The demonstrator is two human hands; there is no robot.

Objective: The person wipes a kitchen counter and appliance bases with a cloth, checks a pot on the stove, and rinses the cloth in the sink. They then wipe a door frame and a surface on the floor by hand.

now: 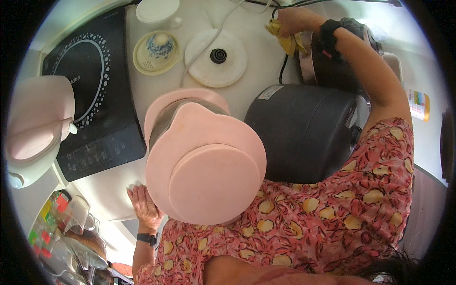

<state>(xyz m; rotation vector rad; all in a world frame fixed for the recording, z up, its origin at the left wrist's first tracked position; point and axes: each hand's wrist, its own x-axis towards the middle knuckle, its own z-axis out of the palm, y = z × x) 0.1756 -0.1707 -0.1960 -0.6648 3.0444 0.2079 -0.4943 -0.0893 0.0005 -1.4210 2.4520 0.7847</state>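
My right hand [297,22] grips a folded yellow cloth [286,36] at the back of the white counter [263,64]. A black cord runs down beside the cloth, and a dark appliance [347,76] stands partly under my right forearm. My left hand [145,207] lies palm down at the counter's front edge with its fingers stretched out and nothing in it. Close by its fingers is a large pink plastic vessel [217,178] with a pointed rim, which covers much of the middle of the view. What supports this vessel is hidden.
A black Midea induction cooktop [103,142] lies left, partly behind a pink-and-white container [39,124]. Behind the vessel are a round white kettle base [231,73], a yellowish dish [140,66] and a white lidded cup [156,10]. A dark rounded appliance [295,135] stands right. Glassware [76,215] shows below left.
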